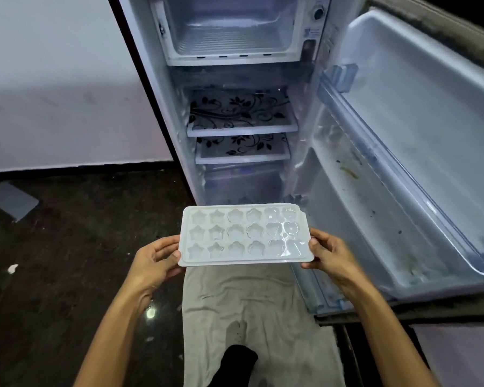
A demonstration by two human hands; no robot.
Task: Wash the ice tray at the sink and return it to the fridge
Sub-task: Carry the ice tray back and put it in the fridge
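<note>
Down at the near edge, a dark foot [236, 364] stands on a grey cloth [263, 317] spread over the dark floor [67, 275]. Just above it, both arms reach in. Left hand [154, 262] grasps the left short edge of the ice tray [245, 236], thumb on top, fingers [165, 245] curled under the rim. Right hand [329, 254] pinches the right short edge, thumb on the near corner. White tray, held level between the two hands, over the cloth and right in front of the open fridge [235, 107]. Star and flower moulds face up; the right-hand cells gleam wet. Beyond, the freezer box [229, 29] sits at the top, two floral-patterned shelves [242, 115] lower down. Fridge door [403, 163] swings wide open to the right, its inner bins stained. White wall [53, 79] stands far left.
</note>
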